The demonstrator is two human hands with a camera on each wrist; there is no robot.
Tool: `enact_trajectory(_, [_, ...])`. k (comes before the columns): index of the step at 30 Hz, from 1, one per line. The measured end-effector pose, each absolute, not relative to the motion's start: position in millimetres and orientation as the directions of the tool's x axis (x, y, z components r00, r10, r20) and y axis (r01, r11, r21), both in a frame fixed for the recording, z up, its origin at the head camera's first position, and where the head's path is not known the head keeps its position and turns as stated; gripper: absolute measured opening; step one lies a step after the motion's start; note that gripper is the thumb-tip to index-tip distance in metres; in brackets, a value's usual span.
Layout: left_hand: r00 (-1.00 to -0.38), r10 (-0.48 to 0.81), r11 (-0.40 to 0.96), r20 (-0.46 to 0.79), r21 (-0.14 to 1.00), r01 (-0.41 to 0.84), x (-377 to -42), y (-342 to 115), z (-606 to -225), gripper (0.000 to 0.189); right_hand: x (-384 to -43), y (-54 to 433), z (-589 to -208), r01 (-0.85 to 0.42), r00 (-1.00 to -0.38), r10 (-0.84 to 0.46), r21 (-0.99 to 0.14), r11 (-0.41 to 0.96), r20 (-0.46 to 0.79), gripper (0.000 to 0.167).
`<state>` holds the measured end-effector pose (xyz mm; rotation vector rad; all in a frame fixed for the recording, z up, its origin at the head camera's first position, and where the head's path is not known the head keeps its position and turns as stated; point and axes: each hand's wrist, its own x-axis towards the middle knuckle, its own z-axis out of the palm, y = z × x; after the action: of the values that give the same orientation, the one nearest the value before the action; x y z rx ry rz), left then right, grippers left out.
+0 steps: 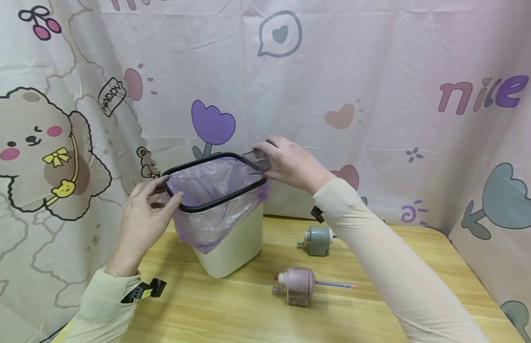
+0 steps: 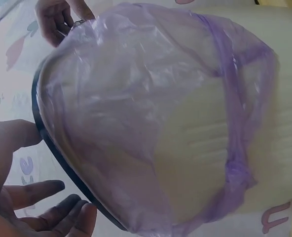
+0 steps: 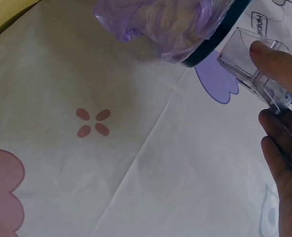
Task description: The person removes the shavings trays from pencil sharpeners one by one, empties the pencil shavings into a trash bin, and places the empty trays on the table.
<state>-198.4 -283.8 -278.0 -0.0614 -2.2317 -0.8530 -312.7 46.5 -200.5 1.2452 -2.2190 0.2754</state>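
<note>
A cream trash bin [image 1: 235, 243] stands on the table, lined with a purple plastic bag [image 1: 214, 178] that folds over its black rim [image 1: 222, 197]. My left hand [image 1: 145, 214] is at the rim's left end, fingers spread and fingertips right at the rim. My right hand [image 1: 291, 162] grips a clear plastic drawer [image 3: 239, 57] between thumb and fingers, tilted over the bin's right end. In the right wrist view the drawer looks see-through, close beside the rim. The bin's bottom inside is hidden.
On the wooden table [image 1: 231, 314] sit a pink crank pencil sharpener [image 1: 300, 286] with a purple pencil [image 1: 334, 284] in it and a green sharpener [image 1: 319, 240] behind it, near my right forearm. A printed curtain [image 1: 377, 57] hangs behind and at both sides.
</note>
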Motion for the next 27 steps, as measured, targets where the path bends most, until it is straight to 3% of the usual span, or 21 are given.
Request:
enact_trajectory(8, [-0.664, -0.147, 0.767, 0.733, 0.509, 0.392, -193, -267, -275, 0.052, -311, 69, -207, -0.832, -0.443, -0.673, 0.008, 0.555, 0.592, 0.062])
enact_trajectory(17, [-0.593, 0.017, 0.725, 0.805, 0.399, 0.562, -184, -243, -270, 0.053, -304, 99, -217, -0.830, -0.489, -0.604, -0.122, 0.544, 0.629, 0.065])
enact_trajectory(27, [-0.558, 0.146, 0.698, 0.817, 0.314, 0.643, -184, -222, -276, 0.052, -298, 119, -240, -0.808, -0.512, -0.569, -0.136, 0.573, 0.644, 0.075])
